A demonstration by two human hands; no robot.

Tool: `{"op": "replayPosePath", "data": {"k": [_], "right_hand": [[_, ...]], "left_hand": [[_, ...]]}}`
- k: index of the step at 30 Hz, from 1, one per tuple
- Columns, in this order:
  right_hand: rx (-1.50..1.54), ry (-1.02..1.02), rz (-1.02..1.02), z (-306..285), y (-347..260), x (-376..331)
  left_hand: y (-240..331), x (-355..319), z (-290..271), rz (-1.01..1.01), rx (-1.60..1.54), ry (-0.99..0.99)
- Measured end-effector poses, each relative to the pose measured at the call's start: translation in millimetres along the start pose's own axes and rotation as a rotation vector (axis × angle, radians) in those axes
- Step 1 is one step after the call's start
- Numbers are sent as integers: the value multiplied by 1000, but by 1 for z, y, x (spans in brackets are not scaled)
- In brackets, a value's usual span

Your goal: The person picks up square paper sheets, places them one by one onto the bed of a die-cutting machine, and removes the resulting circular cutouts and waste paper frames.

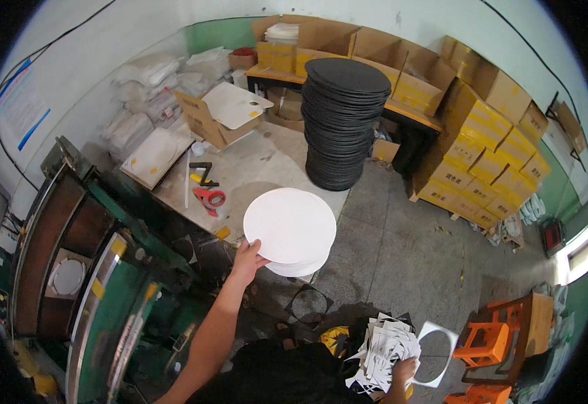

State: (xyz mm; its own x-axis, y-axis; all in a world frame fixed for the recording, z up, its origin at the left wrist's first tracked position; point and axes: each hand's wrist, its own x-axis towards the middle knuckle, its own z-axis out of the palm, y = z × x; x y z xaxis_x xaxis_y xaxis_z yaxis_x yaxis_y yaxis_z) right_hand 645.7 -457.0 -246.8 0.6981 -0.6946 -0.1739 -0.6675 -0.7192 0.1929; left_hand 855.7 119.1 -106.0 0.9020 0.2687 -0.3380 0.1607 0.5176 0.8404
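Left hand (247, 259) pinching white discs (290, 225) beside green press (99, 269); right hand (402, 370) gripping white offcuts (385, 350); black disc stack (343, 121) and yellow cartons (482, 155) beyond.

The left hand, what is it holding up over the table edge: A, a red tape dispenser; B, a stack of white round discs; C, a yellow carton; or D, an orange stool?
B: the left hand pinches the lower edge of a stack of white round discs, while the red tape dispenser lies untouched on the table.
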Motion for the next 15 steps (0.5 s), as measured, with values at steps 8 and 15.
{"op": "replayPosePath", "data": {"k": [8, 15], "right_hand": [[367, -558, -936, 182, -145, -57], [714, -1365, -675, 44, -328, -129]], "left_hand": [[37, 1, 5, -145, 183, -85], [-7, -205, -194, 30, 66, 466]]}}
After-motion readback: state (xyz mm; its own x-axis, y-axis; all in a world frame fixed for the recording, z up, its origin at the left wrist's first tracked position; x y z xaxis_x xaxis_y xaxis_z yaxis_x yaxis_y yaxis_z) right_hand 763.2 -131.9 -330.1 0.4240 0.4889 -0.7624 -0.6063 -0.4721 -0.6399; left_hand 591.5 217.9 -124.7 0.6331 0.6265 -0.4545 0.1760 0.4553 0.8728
